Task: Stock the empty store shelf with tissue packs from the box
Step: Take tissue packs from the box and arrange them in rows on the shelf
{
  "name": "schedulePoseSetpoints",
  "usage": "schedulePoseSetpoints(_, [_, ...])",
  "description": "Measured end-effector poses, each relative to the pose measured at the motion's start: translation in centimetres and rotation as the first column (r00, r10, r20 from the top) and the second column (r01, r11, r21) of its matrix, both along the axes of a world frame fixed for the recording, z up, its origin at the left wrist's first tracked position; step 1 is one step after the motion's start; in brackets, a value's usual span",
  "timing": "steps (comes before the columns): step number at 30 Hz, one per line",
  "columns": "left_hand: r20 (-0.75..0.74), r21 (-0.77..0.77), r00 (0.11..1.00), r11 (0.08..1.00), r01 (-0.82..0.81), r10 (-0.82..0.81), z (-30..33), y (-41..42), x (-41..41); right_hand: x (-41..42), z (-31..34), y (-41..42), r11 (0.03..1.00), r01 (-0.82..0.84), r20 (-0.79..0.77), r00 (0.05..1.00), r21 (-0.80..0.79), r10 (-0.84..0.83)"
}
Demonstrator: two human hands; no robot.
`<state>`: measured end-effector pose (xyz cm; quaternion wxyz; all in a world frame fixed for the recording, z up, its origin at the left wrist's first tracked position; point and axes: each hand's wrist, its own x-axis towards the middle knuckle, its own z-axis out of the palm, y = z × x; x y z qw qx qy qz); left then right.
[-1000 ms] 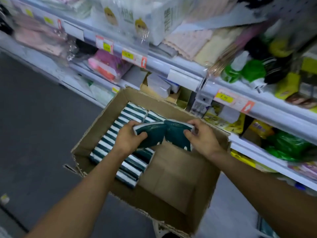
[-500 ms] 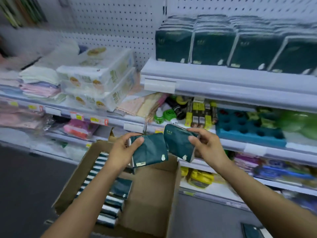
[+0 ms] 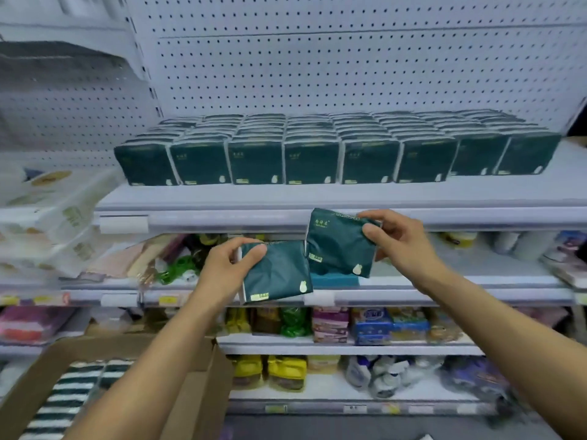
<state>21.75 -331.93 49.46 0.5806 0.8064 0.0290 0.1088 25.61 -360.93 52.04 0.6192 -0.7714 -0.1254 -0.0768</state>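
My left hand (image 3: 228, 265) grips a dark green tissue pack (image 3: 279, 274) by its left edge. My right hand (image 3: 397, 239) holds a second green tissue pack (image 3: 336, 246) by its upper right corner, a little higher. Both packs hang in the air just below the front lip of the white shelf (image 3: 317, 198). On that shelf a row of matching green packs (image 3: 311, 160) stands several deep against the pegboard. The cardboard box (image 3: 203, 376) sits at the lower left, with more packs (image 3: 66, 398) standing on edge inside.
White pegboard (image 3: 317, 65) backs the shelf, with open space above the stocked row. Bulk tissue bundles (image 3: 57, 217) fill the left bay. Lower shelves (image 3: 349, 344) carry mixed packaged goods. The dark floor shows at the bottom.
Both hands lifted the two packs out of the box and up toward the stocked shelf. My view tilted upward from the box to the shelf.
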Motion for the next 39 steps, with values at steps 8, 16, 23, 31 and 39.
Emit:
schedulePoseSetpoints(8, [0.083, -0.169, 0.995, 0.984, 0.063, -0.049, 4.2, -18.8, 3.9, 2.1, 6.2, -19.2, 0.988, 0.100, 0.154, 0.985, -0.122, -0.080])
schedulePoseSetpoints(16, [0.118, -0.173, 0.989, 0.979, 0.104, -0.084, 7.3, -27.8, 7.1, 8.5, 8.4, -30.4, 0.901, 0.314, 0.389, 0.902, -0.300, -0.185])
schedulePoseSetpoints(23, [0.126, -0.133, 0.986, 0.983, 0.125, -0.108, 8.9, -29.9, 10.2, 12.8, 6.0, -30.8, 0.810, 0.322, 0.353, 0.923, -0.490, -0.154])
schedulePoseSetpoints(31, [0.103, -0.137, 0.986, 0.980, 0.143, -0.130, 8.9, -29.3, 13.7, 16.2, 4.3, -28.7, 0.545, 0.498, 0.523, 0.844, -0.675, -0.123])
schedulePoseSetpoints(39, [0.063, -0.175, 0.984, 0.969, 0.177, -0.168, 8.8, -28.9, 15.3, 19.0, 4.5, -28.2, 0.461, 0.576, 0.646, 0.763, -0.675, -0.008])
